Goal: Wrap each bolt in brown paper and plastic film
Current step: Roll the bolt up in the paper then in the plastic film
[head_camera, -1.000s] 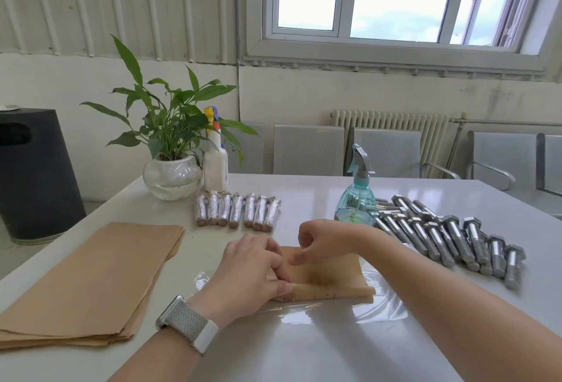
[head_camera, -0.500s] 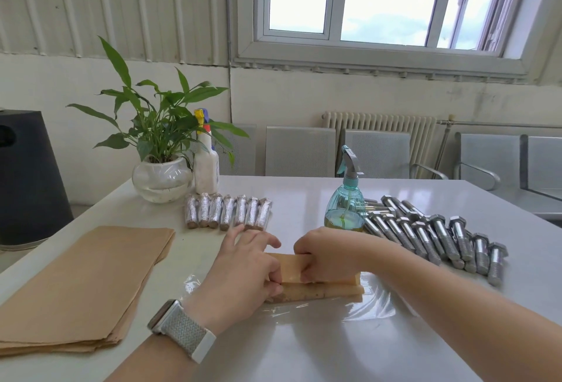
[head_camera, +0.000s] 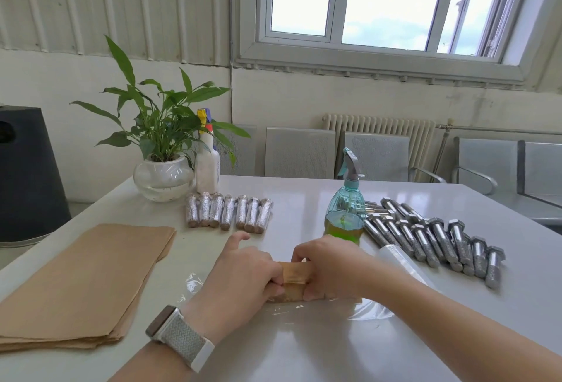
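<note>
A brown paper roll point(head_camera: 294, 280) lies on a sheet of clear plastic film point(head_camera: 369, 310) at the table's near middle. My left hand point(head_camera: 240, 281) grips its left part, fingers curled over it, index finger lifted. My right hand point(head_camera: 330, 266) grips the right part. The bolt inside is hidden by the paper. Bare steel bolts point(head_camera: 438, 237) lie in a row to the right. Several wrapped bolts point(head_camera: 228, 212) sit side by side further back. A roll of plastic film point(head_camera: 395, 257) lies behind my right forearm.
A stack of brown paper sheets point(head_camera: 82, 281) covers the left of the white table point(head_camera: 304, 351). A teal spray bottle point(head_camera: 346, 208), a white bottle point(head_camera: 207, 165) and a potted plant point(head_camera: 162, 168) stand behind. A black bin point(head_camera: 27, 174) is off the left edge.
The flat brown paper has been rolled up into a narrower bundle between both hands. My hands have closed in on it from each side.
</note>
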